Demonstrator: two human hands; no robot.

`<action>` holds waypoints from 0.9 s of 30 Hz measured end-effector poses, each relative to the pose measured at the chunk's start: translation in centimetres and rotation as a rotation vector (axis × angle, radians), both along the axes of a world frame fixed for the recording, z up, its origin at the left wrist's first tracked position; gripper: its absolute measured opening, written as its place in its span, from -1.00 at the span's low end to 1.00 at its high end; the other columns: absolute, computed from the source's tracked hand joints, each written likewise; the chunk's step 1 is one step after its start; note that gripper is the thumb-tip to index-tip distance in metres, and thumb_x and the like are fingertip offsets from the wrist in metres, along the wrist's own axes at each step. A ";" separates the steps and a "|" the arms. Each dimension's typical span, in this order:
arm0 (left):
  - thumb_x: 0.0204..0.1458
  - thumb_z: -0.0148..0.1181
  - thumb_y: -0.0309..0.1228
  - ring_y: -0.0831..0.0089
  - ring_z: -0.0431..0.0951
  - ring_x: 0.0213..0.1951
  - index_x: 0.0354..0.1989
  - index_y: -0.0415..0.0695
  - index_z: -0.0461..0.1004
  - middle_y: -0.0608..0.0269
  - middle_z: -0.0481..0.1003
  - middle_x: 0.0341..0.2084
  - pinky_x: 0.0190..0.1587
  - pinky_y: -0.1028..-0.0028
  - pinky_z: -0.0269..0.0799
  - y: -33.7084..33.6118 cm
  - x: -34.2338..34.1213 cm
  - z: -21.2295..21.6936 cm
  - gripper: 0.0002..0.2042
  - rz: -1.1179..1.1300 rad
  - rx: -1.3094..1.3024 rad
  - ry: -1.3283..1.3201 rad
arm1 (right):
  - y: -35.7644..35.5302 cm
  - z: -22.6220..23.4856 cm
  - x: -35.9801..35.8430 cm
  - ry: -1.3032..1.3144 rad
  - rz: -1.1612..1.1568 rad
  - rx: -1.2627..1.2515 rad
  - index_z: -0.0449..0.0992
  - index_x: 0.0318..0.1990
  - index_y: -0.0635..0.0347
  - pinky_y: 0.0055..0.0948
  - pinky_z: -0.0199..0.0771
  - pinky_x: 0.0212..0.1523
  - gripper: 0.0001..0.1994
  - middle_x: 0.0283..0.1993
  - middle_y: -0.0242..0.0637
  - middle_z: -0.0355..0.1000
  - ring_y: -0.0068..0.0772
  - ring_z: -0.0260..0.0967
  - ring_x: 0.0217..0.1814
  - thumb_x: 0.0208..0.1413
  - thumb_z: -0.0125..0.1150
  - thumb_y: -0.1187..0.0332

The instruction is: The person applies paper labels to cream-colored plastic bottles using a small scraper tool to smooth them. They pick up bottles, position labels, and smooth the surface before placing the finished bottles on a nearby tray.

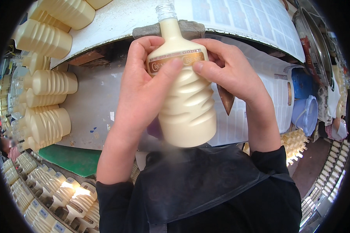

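both hands grip a cream-coloured ribbed bottle (186,97) upright before the chest: the left hand (142,91) wraps its side, the right hand (229,72) pinches the brown-gold label (175,60) near the shoulder. its clear threaded neck stands uncapped, just beside the desk (116,19) edge. more ribbed bottles (50,81) crowd the left, labelled ones (72,198) below.

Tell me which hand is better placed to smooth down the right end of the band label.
Probably the right hand: its thumb already lies on that end of the band label, while the left hand wraps the cream bottle and steadies it.
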State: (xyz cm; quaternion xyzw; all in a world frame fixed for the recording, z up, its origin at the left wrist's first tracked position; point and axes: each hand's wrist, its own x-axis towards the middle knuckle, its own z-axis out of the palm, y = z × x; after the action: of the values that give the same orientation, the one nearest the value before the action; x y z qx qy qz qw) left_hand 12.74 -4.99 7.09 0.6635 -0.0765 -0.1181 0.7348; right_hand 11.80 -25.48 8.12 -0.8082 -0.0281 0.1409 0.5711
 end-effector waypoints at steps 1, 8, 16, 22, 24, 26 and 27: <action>0.18 0.32 -0.38 0.50 0.45 0.03 0.14 -0.25 0.28 0.19 0.42 -0.02 0.12 0.45 0.43 0.0 0.0 0.0 -0.55 0.002 0.019 -0.004 | -0.1 0.2 0.1 -0.008 0.025 -0.013 0.42 0.24 0.42 -0.67 0.38 -0.63 -0.42 -0.23 -0.27 0.57 -0.71 0.44 -0.46 0.17 0.25 0.17; 0.19 0.31 -0.36 0.50 0.45 0.03 0.18 -0.25 0.27 0.18 0.43 0.00 0.11 0.46 0.44 0.1 -0.1 -0.3 -0.53 0.008 0.019 -0.012 | -0.1 0.2 0.4 0.018 0.040 -0.013 0.44 0.21 0.43 -0.69 0.40 -0.53 -0.45 -0.25 -0.31 0.56 -0.73 0.43 -0.42 0.14 0.26 0.22; 0.23 0.26 -0.38 0.50 0.44 0.05 0.22 -0.25 0.25 0.17 0.42 0.03 0.14 0.45 0.41 0.2 -0.3 -0.6 -0.53 0.008 -0.010 0.010 | 0.2 -0.2 -0.5 -0.048 -0.091 0.031 0.50 0.13 0.38 -0.65 0.43 -0.35 -0.57 -0.25 -0.38 0.53 -0.74 0.41 -0.32 0.20 0.27 0.27; 0.28 0.12 -0.45 0.47 0.40 0.13 0.31 -0.21 0.20 0.16 0.39 0.11 0.22 0.43 0.35 0.6 -0.7 -1.2 -0.55 -0.027 -0.150 0.033 | 0.8 -1.0 -1.3 -0.200 -0.287 0.122 0.59 -0.03 0.27 -0.74 0.27 -0.41 -0.81 -0.26 -0.49 0.51 -0.86 0.28 -0.38 0.21 0.28 0.50; 0.29 0.09 -0.47 0.46 0.39 0.15 0.33 -0.20 0.19 0.16 0.38 0.13 0.24 0.42 0.33 0.7 -0.7 -1.4 -0.55 -0.040 -0.142 0.021 | 0.9 -1.0 -1.6 -0.265 -0.301 0.093 0.63 -0.09 0.26 -0.76 0.24 -0.41 -0.84 -0.26 -0.51 0.51 -0.87 0.25 -0.41 0.18 0.31 0.51; 0.25 0.14 -0.48 0.45 0.40 0.15 0.33 -0.19 0.18 0.15 0.38 0.13 0.24 0.40 0.35 0.6 -0.7 -1.5 -0.51 -0.039 -0.144 0.013 | 1.1 -0.9 -1.7 -0.321 -0.314 0.048 0.66 -0.15 0.26 -0.77 0.22 -0.42 -0.87 -0.25 -0.51 0.51 -0.87 0.23 -0.44 0.14 0.33 0.53; 0.23 0.17 -0.48 0.44 0.41 0.15 0.33 -0.18 0.18 0.14 0.39 0.13 0.24 0.39 0.36 0.6 -0.8 -1.4 -0.49 -0.028 -0.146 0.030 | 1.2 -0.8 -1.7 -0.371 -0.308 0.028 0.67 -0.18 0.26 -0.76 0.22 -0.43 -0.88 -0.25 -0.50 0.52 -0.87 0.23 -0.45 0.12 0.34 0.53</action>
State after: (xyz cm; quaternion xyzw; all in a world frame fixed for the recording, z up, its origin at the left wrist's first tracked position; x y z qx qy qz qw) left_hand 11.95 -4.37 5.66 0.6052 -0.0830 -0.1323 0.7806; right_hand 10.07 -24.32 7.30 -0.8070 -0.0108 -0.0994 0.5820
